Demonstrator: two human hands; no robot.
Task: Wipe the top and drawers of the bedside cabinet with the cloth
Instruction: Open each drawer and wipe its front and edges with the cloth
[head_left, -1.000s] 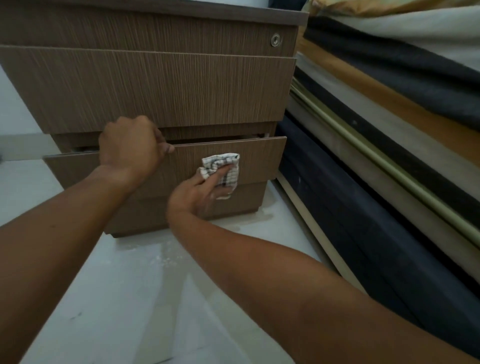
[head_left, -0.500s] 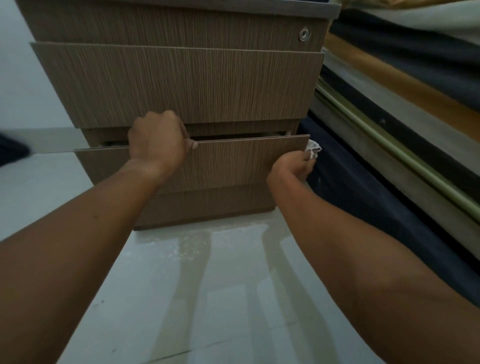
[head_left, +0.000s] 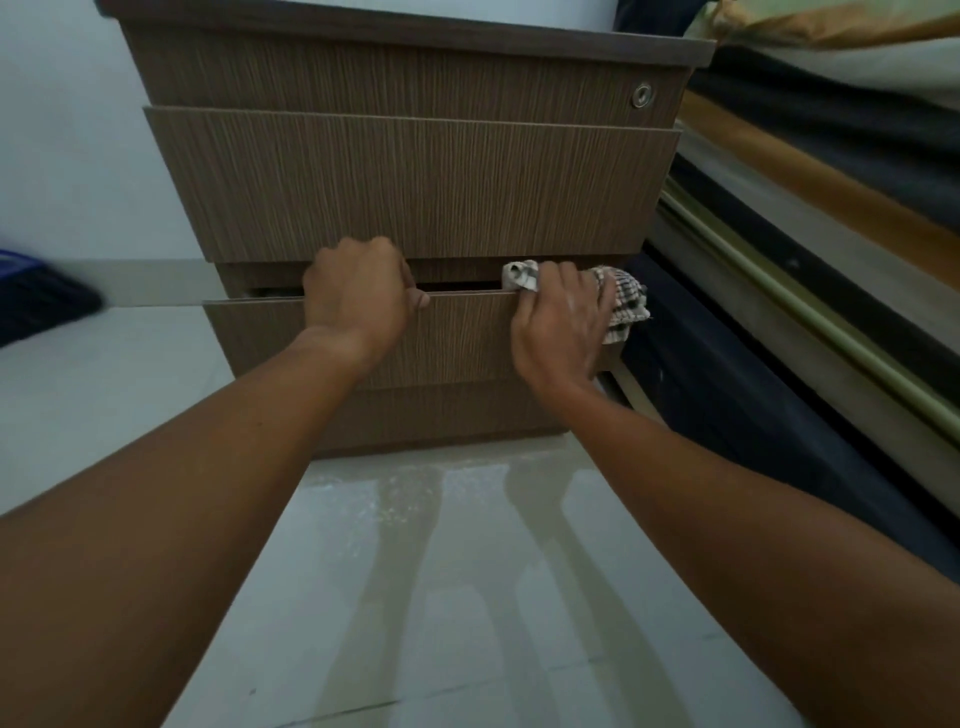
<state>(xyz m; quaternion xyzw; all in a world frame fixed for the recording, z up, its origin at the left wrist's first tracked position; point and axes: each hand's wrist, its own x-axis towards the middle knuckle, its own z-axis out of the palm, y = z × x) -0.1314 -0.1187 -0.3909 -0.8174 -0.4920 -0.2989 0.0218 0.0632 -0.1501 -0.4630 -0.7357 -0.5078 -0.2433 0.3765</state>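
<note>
The brown wood-grain bedside cabinet (head_left: 415, 182) stands on the pale floor, with a round lock at its top right. Its bottom drawer (head_left: 457, 338) is pulled out a little. My left hand (head_left: 358, 291) is closed over the top edge of that drawer near its middle. My right hand (head_left: 558, 327) presses a white and black checked cloth (head_left: 626, 304) onto the drawer's top edge at its right end. Part of the cloth sticks out to the left of my fingers, and the rest hangs past the drawer's right corner.
A bed (head_left: 831, 218) with stacked dark, grey and orange layers runs close along the cabinet's right side. A dark blue object (head_left: 36, 301) lies on the floor at the far left. Glossy pale floor tiles (head_left: 467, 571) stretch in front of the cabinet.
My right hand carried the cloth from the drawer's front face to its right corner, then up onto the top edge. My left hand kept its hold on the drawer edge.
</note>
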